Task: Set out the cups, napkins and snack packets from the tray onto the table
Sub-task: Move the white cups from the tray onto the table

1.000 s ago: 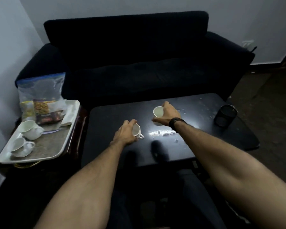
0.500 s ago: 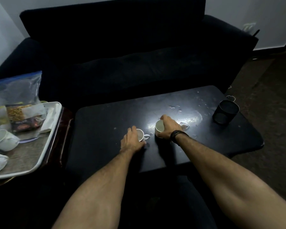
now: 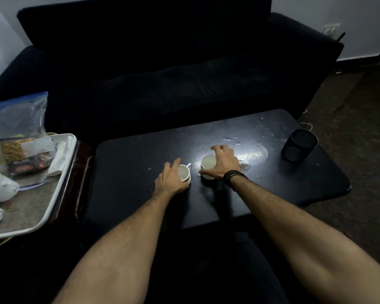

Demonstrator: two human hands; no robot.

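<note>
- The left hand (image 3: 170, 179) is resting over the left white cup (image 3: 184, 173), fingers loosely spread, palm against the cup's near side; whether the fingers are actually gripping it cannot be told.
- The right hand (image 3: 223, 164) is arching over the right white cup (image 3: 207, 165), fingers splayed apart, thumb touching the cup's near lower side, not closing around it.
- Both cups are standing upright on the black table (image 3: 130, 172), just beside each other near its middle; the left cup's handle is pointing toward the right cup.
- Bare tabletop is lying to the left of the left hand up to the table's left edge, and along the far edge behind the cups.
- To the right, wet patches are shining on the surface, and a dark mesh holder (image 3: 298, 148) is sitting near the right edge, well apart from the right hand.
- The table's near edge is running just beneath both forearms.
- On the left, a white tray (image 3: 59, 187) is sitting on a dark side stand, near the table's left edge.
- On the tray, two more white cups (image 3: 0, 189) are lying at the near left, snack packets (image 3: 24, 159) inside a clear zip bag (image 3: 18, 115) are leaning at the back, and a folded napkin (image 3: 60, 159) is lying along the tray's right rim.
- A dark sofa (image 3: 173, 62) is filling the space behind the table.
</note>
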